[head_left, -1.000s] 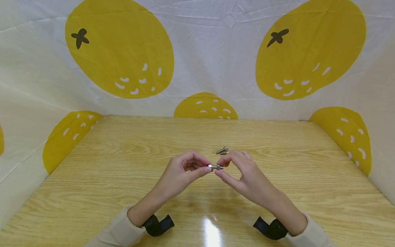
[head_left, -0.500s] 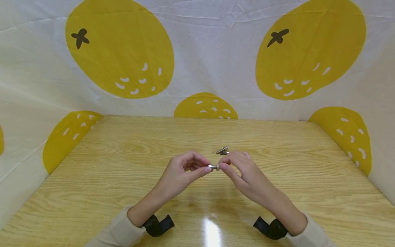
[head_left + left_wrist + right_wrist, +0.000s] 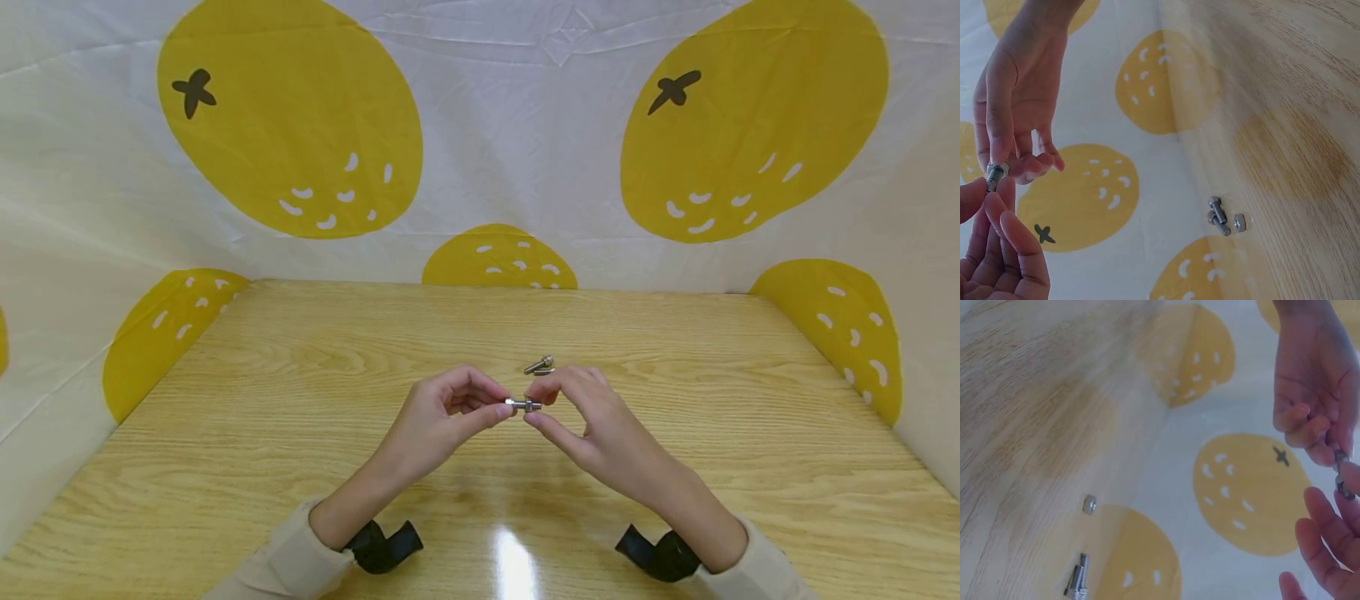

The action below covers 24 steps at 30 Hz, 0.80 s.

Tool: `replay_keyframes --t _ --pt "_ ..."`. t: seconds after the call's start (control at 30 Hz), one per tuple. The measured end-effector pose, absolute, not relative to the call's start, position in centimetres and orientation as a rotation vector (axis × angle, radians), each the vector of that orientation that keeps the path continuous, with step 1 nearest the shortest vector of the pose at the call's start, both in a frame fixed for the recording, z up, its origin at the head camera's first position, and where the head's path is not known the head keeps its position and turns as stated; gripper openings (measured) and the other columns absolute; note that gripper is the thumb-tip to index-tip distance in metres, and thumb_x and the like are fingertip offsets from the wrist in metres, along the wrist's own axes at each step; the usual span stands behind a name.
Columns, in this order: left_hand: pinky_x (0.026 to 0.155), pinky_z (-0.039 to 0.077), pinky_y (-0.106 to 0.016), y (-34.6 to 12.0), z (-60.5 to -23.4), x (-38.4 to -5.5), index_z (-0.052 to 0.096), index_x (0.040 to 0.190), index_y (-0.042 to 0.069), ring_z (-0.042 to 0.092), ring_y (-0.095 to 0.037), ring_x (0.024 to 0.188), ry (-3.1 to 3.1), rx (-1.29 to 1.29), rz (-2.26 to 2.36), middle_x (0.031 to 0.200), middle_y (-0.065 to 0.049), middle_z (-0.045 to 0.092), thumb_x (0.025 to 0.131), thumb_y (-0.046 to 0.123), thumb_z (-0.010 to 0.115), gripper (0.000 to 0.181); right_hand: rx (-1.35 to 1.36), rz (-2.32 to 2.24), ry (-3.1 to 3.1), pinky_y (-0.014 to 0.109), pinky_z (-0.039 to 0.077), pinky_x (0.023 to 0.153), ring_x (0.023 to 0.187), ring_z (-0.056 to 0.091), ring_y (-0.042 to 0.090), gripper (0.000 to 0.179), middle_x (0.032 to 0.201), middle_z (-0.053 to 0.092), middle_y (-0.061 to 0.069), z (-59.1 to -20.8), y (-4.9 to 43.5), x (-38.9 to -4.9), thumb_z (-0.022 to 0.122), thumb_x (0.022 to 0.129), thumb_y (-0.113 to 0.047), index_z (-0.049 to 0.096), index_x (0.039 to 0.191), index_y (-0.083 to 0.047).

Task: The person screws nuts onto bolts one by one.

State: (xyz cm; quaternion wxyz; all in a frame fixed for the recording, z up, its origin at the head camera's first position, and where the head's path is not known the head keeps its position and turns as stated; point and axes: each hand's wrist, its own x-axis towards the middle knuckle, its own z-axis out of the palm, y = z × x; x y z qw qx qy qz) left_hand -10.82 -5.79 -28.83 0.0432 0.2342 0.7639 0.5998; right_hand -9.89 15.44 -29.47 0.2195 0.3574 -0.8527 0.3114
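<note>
A silver bolt [image 3: 519, 405] lies level above the table between both hands. My left hand [image 3: 446, 417] pinches its head end between thumb and index finger. Partway along the shank sits a hex nut [image 3: 529, 407], with the threaded tip sticking out beyond it. The thumb and index fingertip of my right hand [image 3: 603, 425] are on either side of this nut, lightly pinching it. Seen from the left wrist, the bolt [image 3: 993, 181] spans the narrow space between the two hands' fingertips.
Two loose bolts [image 3: 1217, 215] lie close together on the wood-grain table [image 3: 315, 350], beyond the hands. A spare nut [image 3: 1239, 222] lies near them, hidden in the head view. A white cloth [image 3: 517, 125] with yellow fruit prints stands around the table's back and sides.
My right fingertips closed over the nut and bolt tip half a second ago, thumb rolled forward; now they are spread apart again, the nut visible between them. My left hand holds still.
</note>
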Motion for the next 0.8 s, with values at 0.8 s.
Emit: replay_keyframes --t 0.8 --pt "0.065 0.051 -0.026 -5.8 -28.97 -10.89 0.068 0.093 0.017 0.063 -0.015 0.075 2.375 0.743 1.828 0.088 0.001 0.069 0.083 0.025 0.071 0.013 0.942 0.844 -2.443 0.033 0.035 0.083 0.089 0.053 0.005 0.008 0.089 0.061 -0.01 -29.48 15.3 -9.89 0.055 0.094 -0.019 0.061 0.092 -0.016"
